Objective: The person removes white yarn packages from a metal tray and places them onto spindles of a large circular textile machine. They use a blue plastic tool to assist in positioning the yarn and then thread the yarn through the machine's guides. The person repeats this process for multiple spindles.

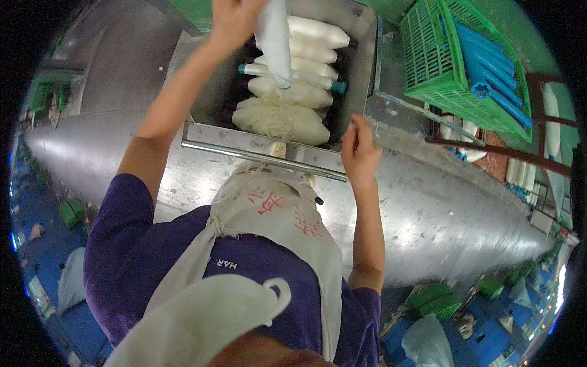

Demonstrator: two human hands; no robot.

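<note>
At the far side, my left hand (235, 24) is closed on a long, pale tapered yarn bobbin (275, 46), which slants over the open metal bin. Its upper end leaves the picture. Below it, several cream-white yarn bobbins (293, 92) lie crosswise in the bin (214, 98). A thinner one with teal ends (338, 87) rests among them. Loose, tangled yarn (278, 116) covers the nearest bobbins. Beside the bin's near right corner is my right hand (362, 150), its fingers curled together. Whatever they may pinch is too small to make out.
A metal bar (263, 160) runs along the bin's near edge. At the right stands a green plastic crate (428, 55) with blue tubes (489, 61). More white bobbins (520, 174) sit lower right. A shiny metal surface (440, 226) stretches to both sides.
</note>
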